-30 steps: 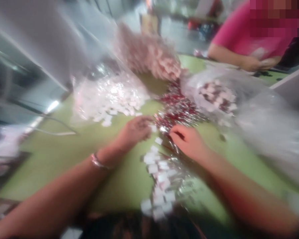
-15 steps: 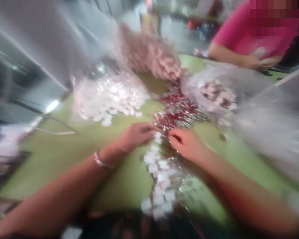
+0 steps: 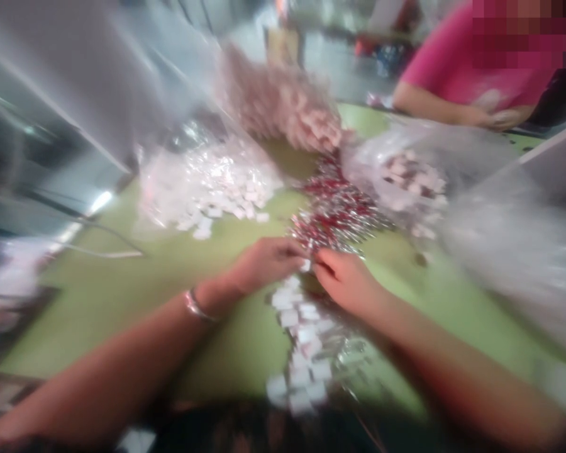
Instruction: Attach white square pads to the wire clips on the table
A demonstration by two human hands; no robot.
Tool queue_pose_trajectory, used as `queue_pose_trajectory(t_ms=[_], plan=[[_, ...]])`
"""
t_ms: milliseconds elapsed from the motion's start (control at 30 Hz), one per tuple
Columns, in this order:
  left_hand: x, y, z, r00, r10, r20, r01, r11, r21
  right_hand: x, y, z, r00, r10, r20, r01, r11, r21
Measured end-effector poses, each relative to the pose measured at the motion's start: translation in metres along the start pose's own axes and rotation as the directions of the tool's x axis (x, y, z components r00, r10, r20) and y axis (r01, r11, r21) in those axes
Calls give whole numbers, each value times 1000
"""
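My left hand (image 3: pixel 271 261), with a bracelet (image 3: pixel 195 305) at its wrist, is closed in a pinch on a small white square piece (image 3: pixel 305 265). My right hand (image 3: pixel 342 274) is closed right beside it, the fingertips of both nearly meeting; what its fingers hold is hidden and blurred. Just beyond the fingertips lies a heap of red and silver tinsel-like strands (image 3: pixel 339 211). Nearer to me, several white square pieces (image 3: pixel 306 333) lie in an overlapping row, with clear shiny wrapping (image 3: pixel 353 349) along their right side.
On the green table (image 3: pixel 136 302) a clear bag of small white pieces (image 3: pixel 217 182) lies at left. A bundle of pink pieces (image 3: pixel 287 107) stands behind. Another bag (image 3: pixel 415 179) of pale pieces lies right, near plastic sheeting (image 3: pixel 514 233). Across the table a person in a pink top (image 3: pixel 448 56) sits.
Both hands have drawn slightly closer together and a little toward me. The white piece at my left fingertips is now mostly covered. The surrounding heaps and bags look unchanged.
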State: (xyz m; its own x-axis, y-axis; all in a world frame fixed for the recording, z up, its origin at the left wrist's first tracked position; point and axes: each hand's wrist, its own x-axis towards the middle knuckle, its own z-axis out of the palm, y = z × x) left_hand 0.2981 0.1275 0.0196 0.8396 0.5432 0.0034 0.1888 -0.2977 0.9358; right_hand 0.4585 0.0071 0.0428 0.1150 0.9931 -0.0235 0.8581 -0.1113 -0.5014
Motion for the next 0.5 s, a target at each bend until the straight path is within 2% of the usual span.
queue_pose_trajectory(t_ms=[67, 100, 167, 233, 333, 433, 500], plan=[[4, -1, -11, 989, 126, -81, -106, 972, 208, 0, -2, 1, 1000, 4, 22, -3, 998, -55], [7, -3, -17, 975, 176, -134, -120, 929, 349, 0, -4, 3, 999, 4, 43, 1, 995, -103], [12, -11, -29, 949, 232, -214, -55, 789, 612, -3, -6, 7, 996, -5, 91, 26, 973, -229], [14, -21, -36, 949, 237, -210, 8, 646, 763, -7, -9, 12, 989, -31, 143, 80, 935, -347], [15, -33, -39, 955, 263, -138, -26, 538, 842, -15, -14, 13, 956, -114, 269, 217, 895, -389], [13, -37, -35, 958, 261, -117, -43, 535, 844, -20, -18, 5, 916, -189, 353, 298, 910, -286], [12, -38, -33, 967, 229, -114, -34, 557, 830, -18, -16, -5, 927, -192, 323, 268, 941, -208]])
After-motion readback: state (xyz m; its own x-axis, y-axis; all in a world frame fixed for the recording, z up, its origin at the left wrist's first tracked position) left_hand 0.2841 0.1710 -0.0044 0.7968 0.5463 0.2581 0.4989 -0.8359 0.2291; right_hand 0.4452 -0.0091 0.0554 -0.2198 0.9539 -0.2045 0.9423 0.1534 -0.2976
